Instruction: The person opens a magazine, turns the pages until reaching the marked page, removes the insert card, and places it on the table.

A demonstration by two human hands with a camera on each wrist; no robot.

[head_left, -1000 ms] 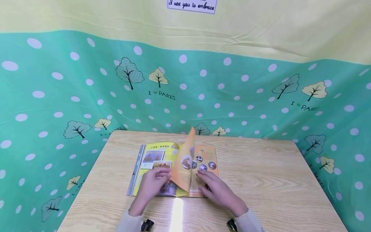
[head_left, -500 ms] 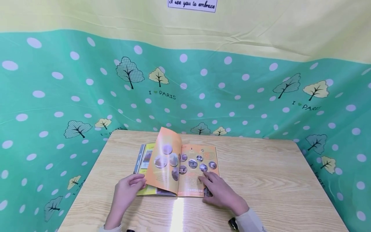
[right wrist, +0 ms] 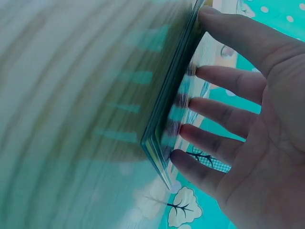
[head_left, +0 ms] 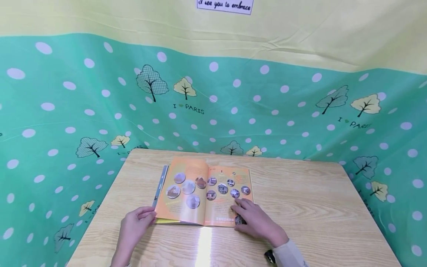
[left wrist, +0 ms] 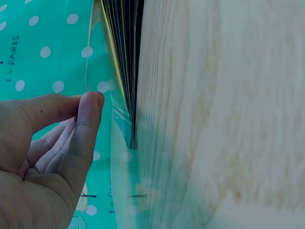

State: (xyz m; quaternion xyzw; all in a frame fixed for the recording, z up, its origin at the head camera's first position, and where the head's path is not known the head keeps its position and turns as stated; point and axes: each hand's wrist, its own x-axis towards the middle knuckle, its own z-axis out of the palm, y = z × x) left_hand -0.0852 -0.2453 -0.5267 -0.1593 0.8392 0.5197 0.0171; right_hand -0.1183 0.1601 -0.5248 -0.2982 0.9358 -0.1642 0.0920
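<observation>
An open magazine (head_left: 217, 209) lies on the table, with orange pages and round photos on both sides in the head view. My left hand (head_left: 135, 225) pinches the lower outer corner of the left-hand page (head_left: 181, 174) between thumb and index finger. That page is slightly raised over the yellow one beneath it. In the left wrist view, the thumb and index fingertips of my left hand (left wrist: 57, 148) meet at the thin page edge. My right hand (head_left: 256, 221) rests with spread fingertips on the lower right page, its thumb at the magazine's bottom edge in the right wrist view.
The wood-grain table (head_left: 300, 207) extends on both sides of the magazine, with a bright light reflection in front of it. A green and cream patterned cloth (head_left: 233, 111) hangs behind and around the table.
My left hand has carried the turning page from near the spine over to the left and lowered it. The right hand has stayed on the right page, shifting only slightly.
</observation>
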